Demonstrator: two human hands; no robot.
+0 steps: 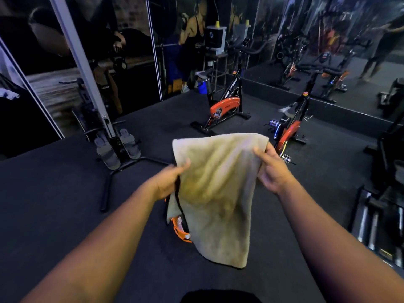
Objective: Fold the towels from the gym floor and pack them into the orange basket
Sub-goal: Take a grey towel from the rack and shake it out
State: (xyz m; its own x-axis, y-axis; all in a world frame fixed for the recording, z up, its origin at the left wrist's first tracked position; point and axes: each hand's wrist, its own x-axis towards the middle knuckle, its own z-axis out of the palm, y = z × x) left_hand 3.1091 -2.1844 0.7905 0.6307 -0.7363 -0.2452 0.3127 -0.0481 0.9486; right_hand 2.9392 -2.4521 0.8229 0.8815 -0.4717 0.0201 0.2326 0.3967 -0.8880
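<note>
A pale beige towel [218, 193] hangs in the air in front of me, held up by both hands. My left hand [168, 182] grips its left edge, together with a black strap that runs down toward the basket. My right hand [271, 169] pinches the towel's upper right edge. The orange basket [180, 230] stands on the dark floor below and is mostly hidden behind the towel; only an orange rim with something white inside shows.
A rowing machine [115, 147] stands at the left. Two orange spin bikes [225, 106] [288, 130] stand beyond the towel. A rack of dumbbells [380, 228] lines the right side. A mirror wall closes the back right. Dark mat floor [65, 204] lies around me.
</note>
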